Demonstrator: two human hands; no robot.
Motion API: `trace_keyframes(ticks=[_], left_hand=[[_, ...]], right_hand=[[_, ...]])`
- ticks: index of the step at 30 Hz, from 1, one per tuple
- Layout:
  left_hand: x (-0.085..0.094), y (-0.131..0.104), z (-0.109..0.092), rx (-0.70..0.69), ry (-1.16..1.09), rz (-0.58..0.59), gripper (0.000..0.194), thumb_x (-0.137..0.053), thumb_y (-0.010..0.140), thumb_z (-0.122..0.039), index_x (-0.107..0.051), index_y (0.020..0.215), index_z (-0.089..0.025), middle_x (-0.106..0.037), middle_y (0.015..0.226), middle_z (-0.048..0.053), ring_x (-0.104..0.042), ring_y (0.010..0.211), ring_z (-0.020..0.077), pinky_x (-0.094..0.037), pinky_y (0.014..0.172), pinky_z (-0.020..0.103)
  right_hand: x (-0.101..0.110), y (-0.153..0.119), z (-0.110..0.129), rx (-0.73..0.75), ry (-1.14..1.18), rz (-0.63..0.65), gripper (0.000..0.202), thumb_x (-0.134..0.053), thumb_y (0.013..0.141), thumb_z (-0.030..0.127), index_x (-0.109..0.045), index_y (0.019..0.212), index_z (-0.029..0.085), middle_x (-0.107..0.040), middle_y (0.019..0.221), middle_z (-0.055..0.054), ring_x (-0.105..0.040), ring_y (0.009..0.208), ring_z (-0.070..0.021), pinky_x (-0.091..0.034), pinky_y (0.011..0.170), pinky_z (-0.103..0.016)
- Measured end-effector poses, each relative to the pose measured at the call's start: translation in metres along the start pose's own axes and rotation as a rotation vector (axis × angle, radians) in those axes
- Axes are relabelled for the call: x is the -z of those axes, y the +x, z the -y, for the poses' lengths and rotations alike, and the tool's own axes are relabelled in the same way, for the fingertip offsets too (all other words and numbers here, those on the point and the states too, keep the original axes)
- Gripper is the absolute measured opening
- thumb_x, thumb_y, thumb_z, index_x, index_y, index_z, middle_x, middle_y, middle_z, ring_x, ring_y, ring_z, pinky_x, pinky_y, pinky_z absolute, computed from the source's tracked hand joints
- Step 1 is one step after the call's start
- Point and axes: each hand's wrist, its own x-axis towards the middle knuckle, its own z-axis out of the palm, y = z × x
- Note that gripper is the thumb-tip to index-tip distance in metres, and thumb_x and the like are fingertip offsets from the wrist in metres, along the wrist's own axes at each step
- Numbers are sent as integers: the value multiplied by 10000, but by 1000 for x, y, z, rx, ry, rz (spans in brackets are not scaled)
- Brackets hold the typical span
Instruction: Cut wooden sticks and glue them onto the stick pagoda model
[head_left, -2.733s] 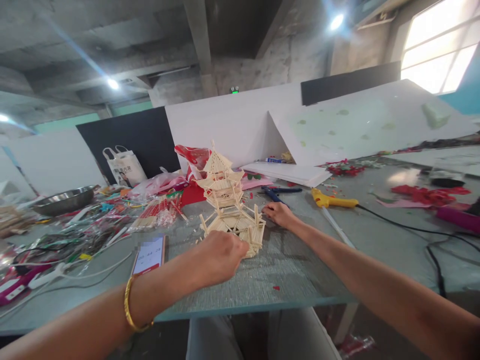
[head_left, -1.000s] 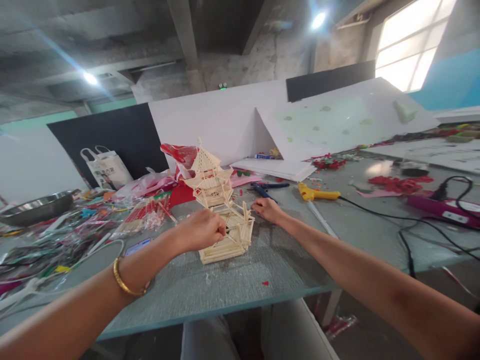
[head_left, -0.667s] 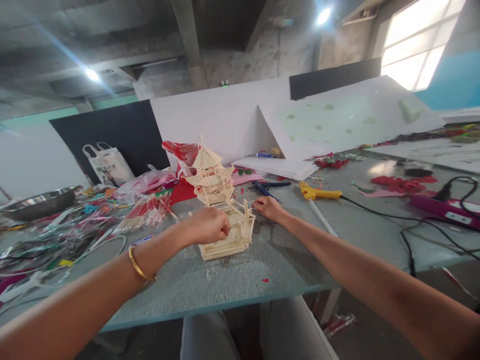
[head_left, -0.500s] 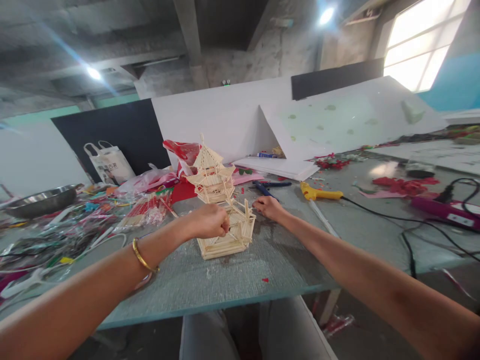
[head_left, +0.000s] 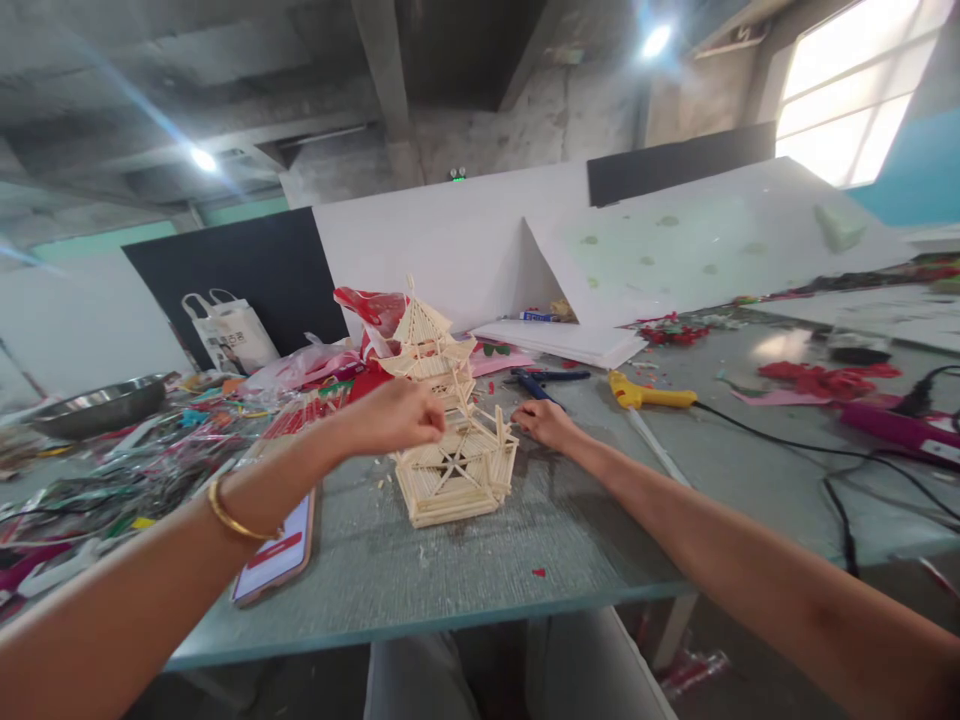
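A pale stick-built model stands on the table, with a wide six-sided base in front and a tiered, pointed tower behind. Over the left part of the base is my left hand, its fingers curled closed; whatever they may pinch is hidden. My right hand is at the right side of the model, beside a small upright stick post. Its fingers are pressed together, and anything between them is too small to make out.
A phone lies under my left forearm. Dark-blue pliers and a yellow glue gun with a black cord are behind my right hand. Plastic-wrapped bits and a metal bowl fill the left; white sheets lie at the back.
My left hand has moved left and up from the middle of the base, uncovering more of it. More of the phone shows. My right hand stays beside the model.
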Motion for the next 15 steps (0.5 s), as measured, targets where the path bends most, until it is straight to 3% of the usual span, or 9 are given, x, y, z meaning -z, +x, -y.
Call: trace_keyframes(ticks=[3, 5, 7, 10, 13, 15], left_hand=[[22, -6, 28, 269, 39, -175, 195, -541, 745, -241, -679, 843, -143, -689, 769, 15, -589, 691, 118, -409, 635, 223], [19, -5, 52, 404, 67, -173, 191, -533, 764, -231, -663, 850, -122, -678, 775, 26, -594, 711, 131, -425, 638, 234], [1, 0, 74, 491, 70, -84, 158, -553, 784, -230, -653, 816, -112, -664, 742, 23, -600, 680, 135, -451, 616, 246], [-39, 13, 99, 607, 91, 10, 235, -546, 845, -334, -603, 947, -131, -634, 910, 35, -606, 765, 144, -510, 680, 318], [-70, 29, 118, 706, 117, 19, 282, -547, 846, -337, -575, 1050, -144, -602, 1027, 47, -601, 876, 188, -514, 737, 351], [-78, 35, 131, 778, 151, -15, 304, -547, 847, -329, -556, 1089, -146, -589, 1070, 58, -594, 910, 198, -512, 756, 367]], right_hand=[[-1, 2, -3, -2, 6, -3, 266, -466, 737, 356, -550, 585, 155, -460, 475, 31, -407, 471, -97, -258, 486, -230], [-1, 3, -5, -8, 15, 5, 259, -464, 740, 353, -573, 622, 151, -487, 494, 24, -420, 471, -99, -265, 486, -230], [-2, 4, -5, -11, 22, 13, 256, -461, 743, 350, -586, 646, 149, -514, 518, 15, -432, 473, -100, -273, 484, -227], [-1, 3, -4, -8, 21, 15, 270, -457, 744, 363, -586, 639, 150, -524, 520, 9, -431, 469, -100, -280, 475, -223], [1, 1, -1, -5, 9, 7, 292, -450, 741, 380, -582, 610, 154, -517, 503, 8, -419, 463, -102, -279, 464, -223], [3, 0, 2, -3, 5, 4, 295, -447, 736, 381, -586, 606, 156, -523, 507, 8, -419, 465, -104, -279, 464, -225]])
